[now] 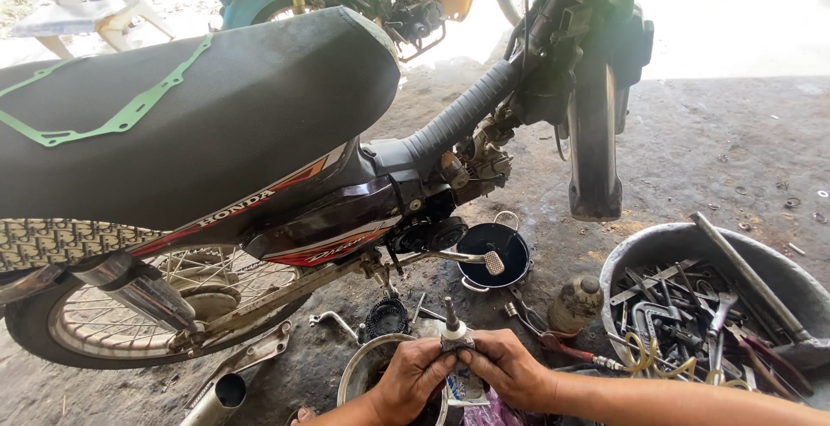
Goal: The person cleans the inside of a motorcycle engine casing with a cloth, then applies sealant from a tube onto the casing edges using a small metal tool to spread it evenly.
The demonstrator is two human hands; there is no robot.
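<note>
Above the dirt floor (709, 140), a motorcycle (259, 158) with a broad black seat (199, 106) is being shown standing side-on, with a green gasket (130, 115) lying flat on that seat. To the right, a round metal basin (657, 249) is being filled by a jumble of wrenches, pliers and other tools, a long bar leaning across its rim. Under the engine, a small black pan (506, 249) is sitting on the floor, with a dirty plastic bottle (575, 305) just beside it. At the bottom edge, both forearms are being reached in from the lower right, bent inward so that the hands are meeting at the middle. The left hand (413, 376) is being curled closed around the lower part of a small tube (456, 339) with a pointed nozzle standing upright. The right hand (510, 367) is likewise being closed, its fingertips pinching the same tube near its collar. The tube is being held just above a round metal bowl (359, 370), near the rear wheel (130, 305).
</note>
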